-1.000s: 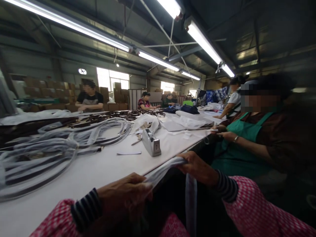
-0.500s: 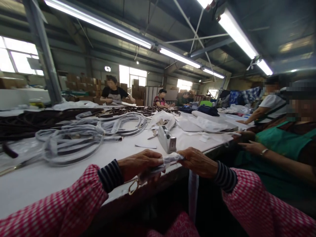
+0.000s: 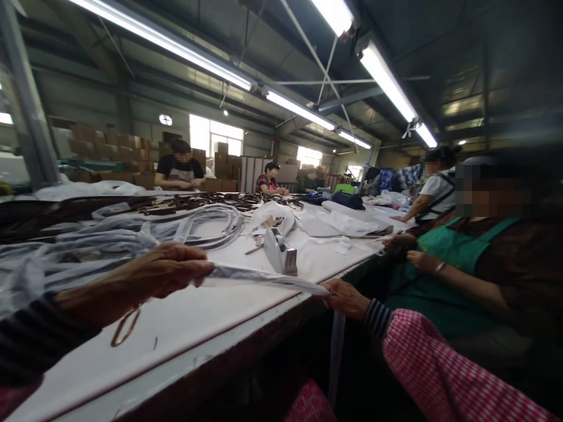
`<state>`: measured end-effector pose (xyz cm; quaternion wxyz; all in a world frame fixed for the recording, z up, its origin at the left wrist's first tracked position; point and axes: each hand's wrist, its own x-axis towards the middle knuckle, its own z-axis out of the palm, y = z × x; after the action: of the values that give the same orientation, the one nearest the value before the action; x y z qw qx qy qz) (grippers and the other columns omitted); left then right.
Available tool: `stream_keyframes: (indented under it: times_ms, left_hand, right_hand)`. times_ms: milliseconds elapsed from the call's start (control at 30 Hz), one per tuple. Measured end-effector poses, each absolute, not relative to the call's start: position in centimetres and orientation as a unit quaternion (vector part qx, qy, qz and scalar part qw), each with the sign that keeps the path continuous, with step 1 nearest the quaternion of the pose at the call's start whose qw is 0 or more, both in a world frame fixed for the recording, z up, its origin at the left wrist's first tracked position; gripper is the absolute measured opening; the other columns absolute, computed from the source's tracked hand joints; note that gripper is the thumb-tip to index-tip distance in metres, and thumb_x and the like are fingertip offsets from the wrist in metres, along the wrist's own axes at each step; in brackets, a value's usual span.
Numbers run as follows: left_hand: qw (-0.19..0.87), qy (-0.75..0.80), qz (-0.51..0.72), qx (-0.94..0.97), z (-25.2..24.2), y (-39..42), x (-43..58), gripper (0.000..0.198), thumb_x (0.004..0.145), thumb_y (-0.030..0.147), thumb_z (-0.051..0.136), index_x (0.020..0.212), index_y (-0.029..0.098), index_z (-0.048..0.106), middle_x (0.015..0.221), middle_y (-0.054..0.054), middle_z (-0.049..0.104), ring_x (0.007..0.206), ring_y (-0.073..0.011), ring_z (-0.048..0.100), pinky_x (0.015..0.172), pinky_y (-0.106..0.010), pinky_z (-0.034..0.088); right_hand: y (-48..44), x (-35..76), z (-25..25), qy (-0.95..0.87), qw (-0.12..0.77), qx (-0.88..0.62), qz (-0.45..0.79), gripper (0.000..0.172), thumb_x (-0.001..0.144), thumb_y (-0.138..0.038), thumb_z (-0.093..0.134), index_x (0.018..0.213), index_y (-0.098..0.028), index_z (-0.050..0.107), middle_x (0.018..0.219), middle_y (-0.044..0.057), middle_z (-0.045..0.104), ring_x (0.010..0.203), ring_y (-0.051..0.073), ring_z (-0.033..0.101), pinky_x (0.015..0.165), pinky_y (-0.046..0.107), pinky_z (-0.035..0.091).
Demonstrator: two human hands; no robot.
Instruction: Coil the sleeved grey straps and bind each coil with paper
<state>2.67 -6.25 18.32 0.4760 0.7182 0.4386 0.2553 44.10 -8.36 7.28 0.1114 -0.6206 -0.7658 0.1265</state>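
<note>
left hand [image 3: 152,275]: closed, pinching plastic-wrapped strap [image 3: 264,278] | right hand [image 3: 347,298]: closed around same strap, stretched between hands | tape dispenser [image 3: 276,249] beyond: end mark [image 3: 291,261] too small to read

Free room over flat white tabletop [image 3: 189,319] below taut, whitish translucent strip [image 3: 264,279], boxy grey tape dispenser [image 3: 278,252] behind.
</note>
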Motion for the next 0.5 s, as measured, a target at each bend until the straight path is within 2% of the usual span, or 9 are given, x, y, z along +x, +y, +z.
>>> stream_keyframes:
  times_ms: [67,133,167,233,300,333,367,433,500]
  left_hand:
    - [0.494,0.450,0.278,0.690,17.8,-5.9,1.1,0.038,0.084,0.046,0.068,0.064,0.017,0.053,0.056,0.006,0.021,0.048,-0.0061,0.015,0.045,-0.020,0.007]
    - [0.532,0.427,0.309,0.663,17.2,-6.0,0.7,0.038,0.084,0.045,0.070,0.065,0.018,0.050,0.057,0.007,0.021,0.049,-0.0058,0.013,0.045,-0.020,0.007]
    - [0.553,0.407,0.322,0.652,17.0,-6.1,1.1,0.039,0.083,0.045,0.071,0.066,0.018,0.050,0.057,0.008,0.021,0.049,-0.0059,0.013,0.044,-0.021,0.007]
    - [0.584,0.372,0.331,0.641,16.4,-6.6,3.1,0.040,0.080,0.048,0.074,0.067,0.019,0.052,0.054,0.009,0.023,0.048,-0.0059,0.011,0.043,-0.022,0.006]
    - [0.597,0.348,0.319,0.649,15.8,-7.2,6.1,0.042,0.080,0.053,0.073,0.069,0.018,0.054,0.052,0.010,0.025,0.046,-0.0057,0.012,0.042,-0.022,0.006]
    - [0.600,0.338,0.305,0.658,15.4,-7.6,7.6,0.044,0.081,0.057,0.072,0.069,0.018,0.055,0.050,0.010,0.027,0.044,-0.0055,0.014,0.041,-0.022,0.006]
    - [0.604,0.329,0.292,0.665,14.9,-8.0,9.0,0.048,0.081,0.061,0.070,0.068,0.018,0.055,0.049,0.009,0.029,0.043,-0.0054,0.016,0.040,-0.022,0.007]
    - [0.619,0.314,0.284,0.661,13.6,-8.8,11.0,0.053,0.076,0.067,0.071,0.066,0.018,0.054,0.047,0.008,0.033,0.041,-0.0060,0.022,0.039,-0.021,0.012]
    - [0.645,0.309,0.295,0.634,11.8,-9.7,11.4,0.052,0.071,0.067,0.076,0.067,0.019,0.057,0.050,0.005,0.043,0.043,-0.0086,0.034,0.040,-0.021,0.023]
  right_hand:
    - [-9.2,46.1,5.4,-0.755,0.093,-0.641,0.106,0.036,0.096,-0.039,0.049,0.070,-0.017,0.063,0.070,0.004,0.063,0.071,0.020,0.061,0.069,0.031,0.043]
    - [-10.1,46.4,4.5,-0.759,0.080,-0.637,0.104,0.021,0.086,-0.038,0.065,0.081,-0.018,0.067,0.084,0.006,0.067,0.083,0.025,0.063,0.077,0.034,0.046]
    - [-10.5,45.8,4.4,-0.767,0.087,-0.625,0.114,0.023,0.080,-0.038,0.073,0.090,-0.018,0.068,0.093,0.007,0.068,0.091,0.027,0.064,0.081,0.036,0.047]
    - [-11.3,43.0,5.2,-0.788,0.144,-0.579,0.151,0.052,0.071,-0.041,0.084,0.114,-0.020,0.065,0.113,0.008,0.065,0.105,0.028,0.061,0.089,0.037,0.048]
    - [-12.1,38.8,6.5,-0.801,0.243,-0.516,0.179,0.069,0.075,-0.048,0.082,0.133,-0.023,0.054,0.126,0.009,0.062,0.110,0.026,0.061,0.092,0.035,0.049]
    - [-12.4,36.6,7.2,-0.803,0.291,-0.493,0.167,0.068,0.078,-0.048,0.079,0.135,-0.023,0.051,0.126,0.009,0.062,0.108,0.025,0.061,0.090,0.034,0.049]
    - [-12.6,34.6,7.8,-0.806,0.329,-0.471,0.145,0.058,0.085,-0.046,0.073,0.133,-0.023,0.052,0.122,0.008,0.064,0.104,0.024,0.062,0.089,0.033,0.049]
    - [-12.7,31.8,8.6,-0.816,0.370,-0.431,0.103,0.024,0.098,-0.035,0.054,0.115,-0.020,0.061,0.101,0.006,0.069,0.091,0.021,0.065,0.083,0.031,0.049]
    - [-12.4,30.9,8.8,-0.823,0.379,-0.419,0.066,0.020,0.098,-0.023,0.045,0.100,-0.019,0.065,0.084,0.004,0.068,0.077,0.019,0.065,0.075,0.029,0.048]
